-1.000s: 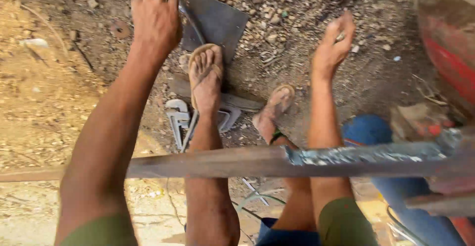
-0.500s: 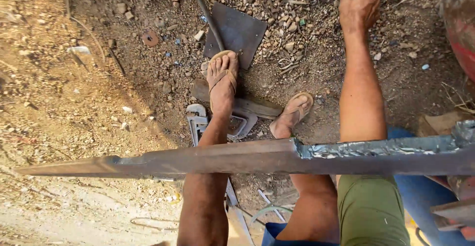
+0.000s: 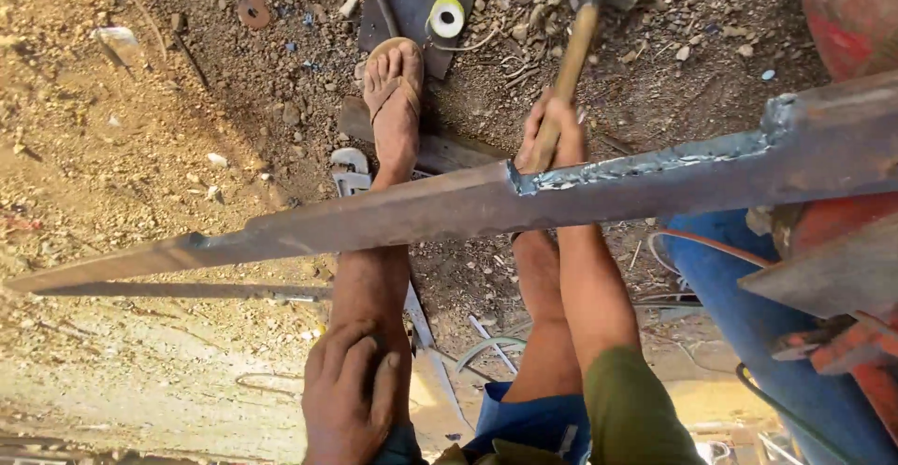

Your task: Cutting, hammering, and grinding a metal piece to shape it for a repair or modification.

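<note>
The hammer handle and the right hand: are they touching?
Touching. The head view shows the right hand with its fingers wrapped around the lower end of the wooden hammer handle, just beyond the long rusty metal bar; no gap shows between them.

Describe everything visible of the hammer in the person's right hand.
The hammer has a light brown wooden handle and a dark metal head, partly cut off at the top edge of the picture. It slants from the right hand, whose grip closes around the handle's lower end, up and away to the head above the littered dirt ground. The long rusty steel bar crosses in front of the wrist; whether it touches the hammer cannot be told.
</note>
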